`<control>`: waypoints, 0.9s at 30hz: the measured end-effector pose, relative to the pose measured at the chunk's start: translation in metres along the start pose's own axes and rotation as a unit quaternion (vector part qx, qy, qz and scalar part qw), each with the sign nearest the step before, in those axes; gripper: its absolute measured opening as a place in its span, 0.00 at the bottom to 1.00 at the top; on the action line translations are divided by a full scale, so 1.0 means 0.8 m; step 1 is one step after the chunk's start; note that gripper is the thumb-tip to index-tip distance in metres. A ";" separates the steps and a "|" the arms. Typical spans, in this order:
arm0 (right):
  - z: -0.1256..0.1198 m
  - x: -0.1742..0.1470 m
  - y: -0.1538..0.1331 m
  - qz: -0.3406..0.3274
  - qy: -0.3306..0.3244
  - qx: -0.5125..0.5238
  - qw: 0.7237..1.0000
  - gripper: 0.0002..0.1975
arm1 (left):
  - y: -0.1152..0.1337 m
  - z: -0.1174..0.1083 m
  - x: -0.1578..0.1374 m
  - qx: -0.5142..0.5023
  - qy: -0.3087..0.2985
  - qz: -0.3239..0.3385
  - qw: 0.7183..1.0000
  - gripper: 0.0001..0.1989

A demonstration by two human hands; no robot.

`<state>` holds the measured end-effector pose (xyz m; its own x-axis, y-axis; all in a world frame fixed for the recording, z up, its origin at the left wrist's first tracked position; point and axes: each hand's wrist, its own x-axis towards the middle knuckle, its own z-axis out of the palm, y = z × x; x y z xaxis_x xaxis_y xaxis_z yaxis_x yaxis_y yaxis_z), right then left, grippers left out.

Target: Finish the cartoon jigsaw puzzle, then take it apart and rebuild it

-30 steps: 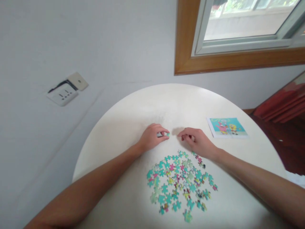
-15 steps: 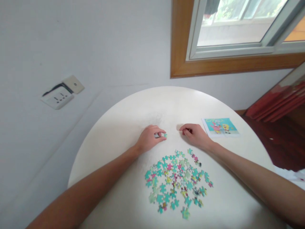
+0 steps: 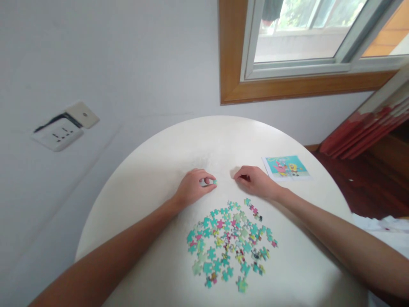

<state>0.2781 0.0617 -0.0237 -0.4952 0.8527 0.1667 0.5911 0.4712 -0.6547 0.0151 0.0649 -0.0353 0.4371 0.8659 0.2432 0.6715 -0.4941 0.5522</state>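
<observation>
My left hand (image 3: 194, 186) pinches a small green jigsaw puzzle piece (image 3: 215, 182) between thumb and fingertips, just above or on the white table. Across a short gap, my right hand (image 3: 255, 182) has its fingers curled, thumb and index tips together. Whether something is between them I cannot make out. Nearer to me than both hands lies a loose spread of jigsaw puzzle pieces (image 3: 207, 267), mostly teal, with pink, yellow and pale green ones. Beside the right hand, a printed cartoon picture (image 3: 286, 167) lies flat, showing a pink figure and a yellow one.
The round white table (image 3: 153, 157) stands close to a pale wall (image 3: 143, 51) with a socket (image 3: 59, 134). A wood-framed window (image 3: 234, 91) is at the back right. Red curtains (image 3: 351, 134) hang on the right, and white cloth (image 3: 380, 232) shows beside the table.
The whole view has shifted, so everything appears slightly further left. My right thumb and index finger have come closer together. The left hand still pinches its piece.
</observation>
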 end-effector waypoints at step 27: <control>-0.025 -0.013 0.000 0.025 -0.031 -0.082 0.996 0.12 | 0.000 -0.001 0.002 -0.003 -0.004 0.006 1.000 0.07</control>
<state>0.2960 0.0572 -0.0105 -0.4976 0.8629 0.0883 0.7095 0.4635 -0.5308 0.0153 0.0663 -0.0341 0.4504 0.8591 0.2432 0.6625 -0.5041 0.5540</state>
